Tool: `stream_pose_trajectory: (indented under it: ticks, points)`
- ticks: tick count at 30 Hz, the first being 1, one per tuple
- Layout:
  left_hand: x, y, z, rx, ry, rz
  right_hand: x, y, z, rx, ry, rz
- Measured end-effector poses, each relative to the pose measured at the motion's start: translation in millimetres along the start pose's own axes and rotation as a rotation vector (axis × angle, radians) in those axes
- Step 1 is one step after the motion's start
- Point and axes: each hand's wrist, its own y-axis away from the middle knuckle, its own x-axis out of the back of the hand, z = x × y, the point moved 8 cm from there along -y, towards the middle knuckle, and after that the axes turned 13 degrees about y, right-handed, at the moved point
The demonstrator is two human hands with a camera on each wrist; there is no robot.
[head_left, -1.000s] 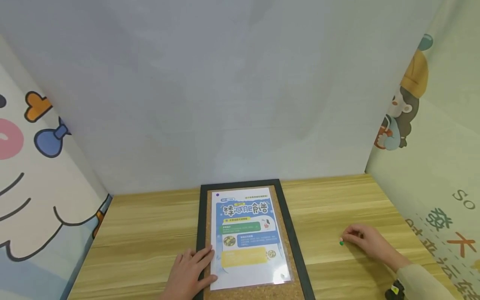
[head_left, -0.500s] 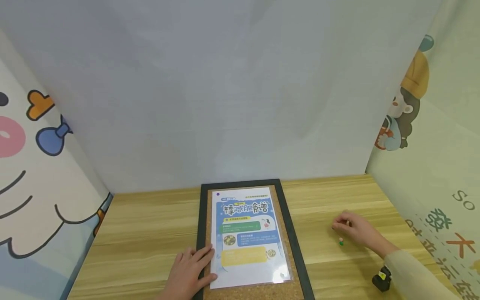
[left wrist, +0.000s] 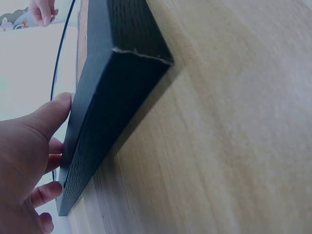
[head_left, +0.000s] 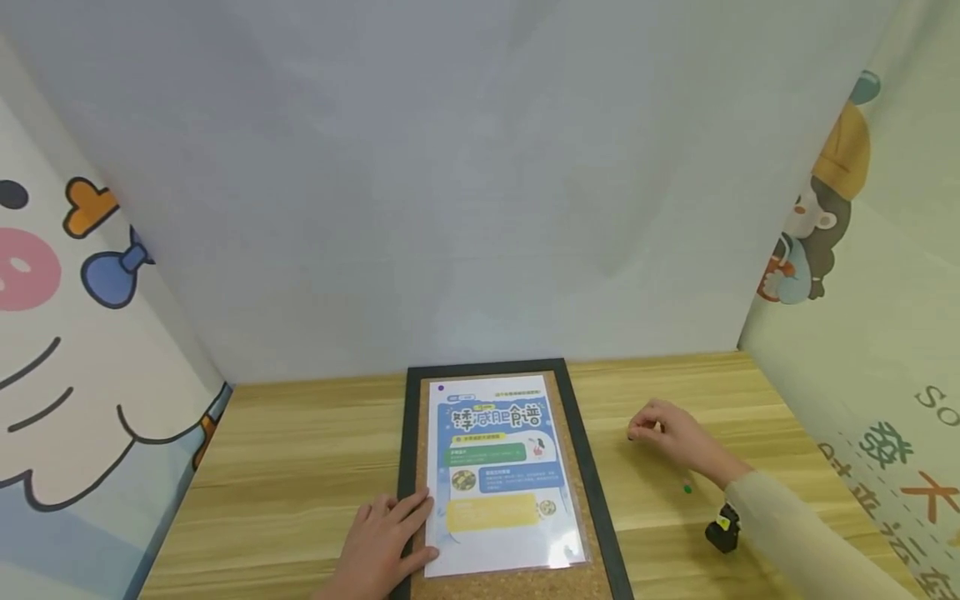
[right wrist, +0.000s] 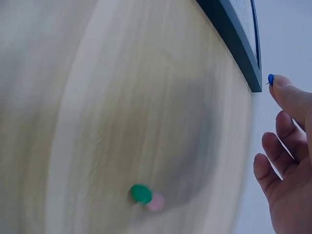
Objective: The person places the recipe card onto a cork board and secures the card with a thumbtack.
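In the head view, a printed sheet (head_left: 510,552) with a glossy surface lies on a cork board (head_left: 525,586) with a black frame (head_left: 589,475). A purple thumbtack (head_left: 441,388) sits at the sheet's upper left corner. My left hand (head_left: 378,542) rests on the sheet's lower left edge and the frame, fingers spread. To the right of the board, above the table, my right hand (head_left: 675,437) pinches a blue thumbtack (right wrist: 270,79) between thumb and a finger. Its other fingers are loosely bent. Below it a green thumbtack (right wrist: 141,193) and a pink thumbtack (right wrist: 156,202) lie side by side.
The board lies on a wood-grain table (head_left: 300,467). A pale grey backdrop (head_left: 465,192) rises behind it, with printed cartoon curtains on both sides. A small black device (head_left: 723,529) is at the right wrist.
My right hand has picked up the blue thumbtack from near the green one and moved left and away, toward the board. My left hand stays at the sheet's edge.
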Motion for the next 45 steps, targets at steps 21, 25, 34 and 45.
stream_pose_trajectory:
  ticks: [21,25,34,45]
  points:
    - [-2.0,-0.7,-1.3,-0.003,-0.029,0.005,-23,-76.3,-27,0.045,-0.068,0.019]
    - [-0.9,-1.3,-1.3,-0.012,-0.035,0.019,-27,-91.2,-32,0.051,-0.076,0.023]
    - [-2.8,-2.0,-4.1,0.007,-0.008,-0.003,-42,-123.7,-43,0.063,-0.066,0.033]
    - [-1.3,-1.7,-2.1,-0.004,-0.036,0.007,-58,-146.0,-45,0.000,-0.073,0.029]
